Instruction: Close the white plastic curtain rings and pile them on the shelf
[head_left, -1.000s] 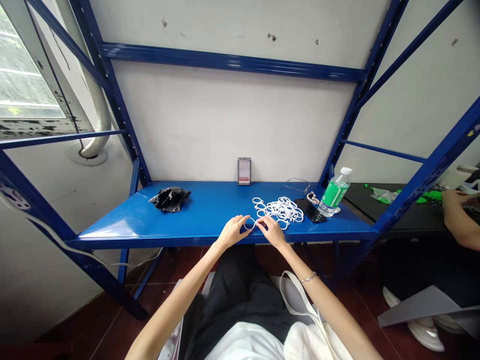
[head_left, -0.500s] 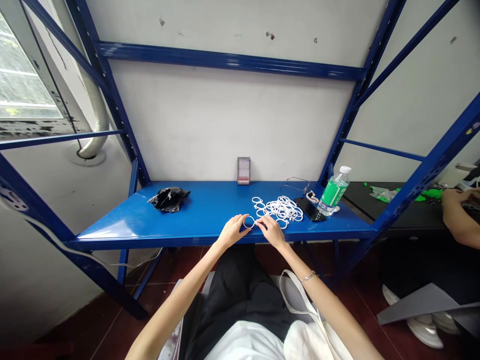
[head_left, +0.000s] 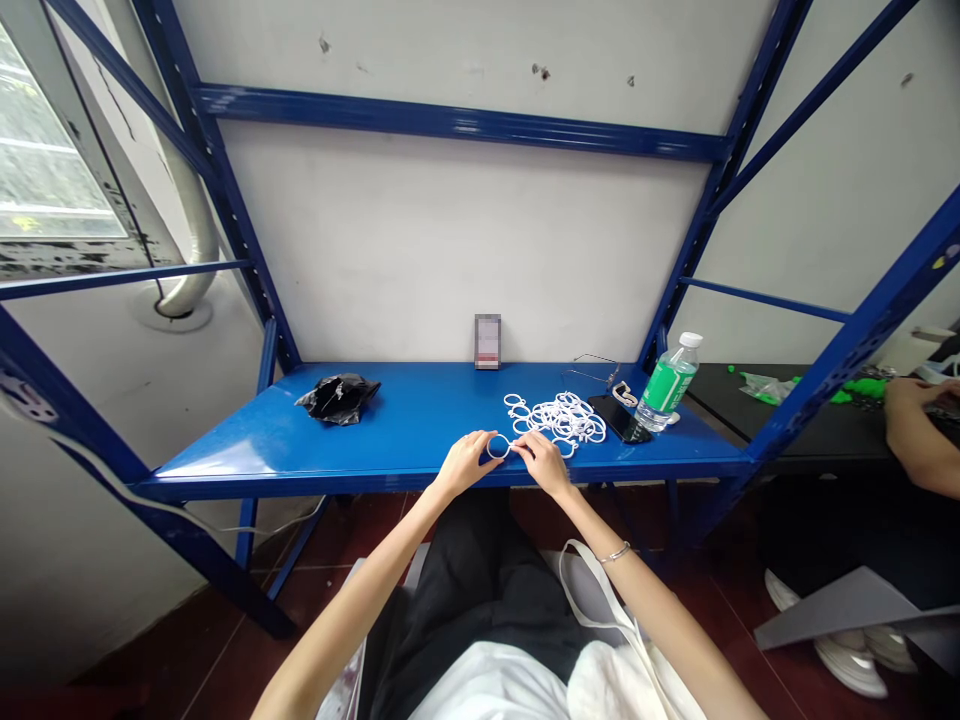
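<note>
Near the front edge of the blue shelf point(head_left: 420, 420), my left hand point(head_left: 463, 463) and my right hand point(head_left: 546, 462) meet with fingers pinched on a small white ring point(head_left: 498, 446). The ring is held between the fingertips of both hands, just above the shelf surface. Right behind my right hand lies a heap of several white rings point(head_left: 561, 418).
A crumpled black bag point(head_left: 338, 396) lies at the left of the shelf. A small upright card point(head_left: 487, 341) stands at the back wall. A black phone point(head_left: 619, 418), wire glasses point(head_left: 592, 368) and a green-labelled water bottle point(head_left: 668, 384) sit at the right. Another person's arm point(head_left: 916, 435) works at the far right.
The white ring has turned slightly between my fingers. My hands stay in the same place.
</note>
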